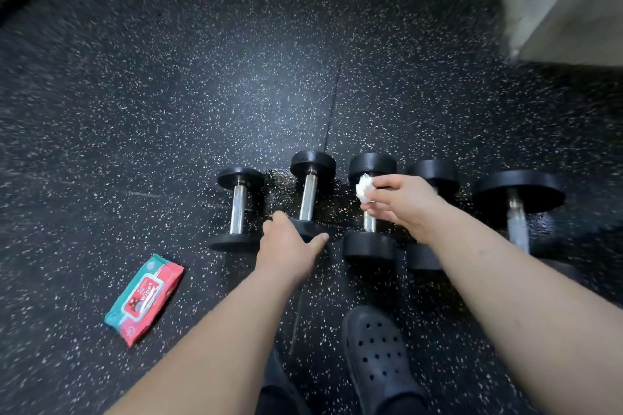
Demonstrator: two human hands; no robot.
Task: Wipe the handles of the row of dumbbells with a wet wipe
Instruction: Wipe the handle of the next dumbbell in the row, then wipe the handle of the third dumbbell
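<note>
Several black dumbbells with chrome handles lie in a row on the speckled rubber floor. My left hand grips the near head of the second dumbbell from the left. My right hand pinches a crumpled white wet wipe just above the upper handle of the third dumbbell. The leftmost dumbbell lies untouched. My right forearm hides most of the fourth dumbbell. The largest dumbbell lies at the far right.
A red and teal pack of wet wipes lies on the floor to the left of the row. My foot in a dark perforated clog stands just in front of the dumbbells. A pale wall corner rises at the top right.
</note>
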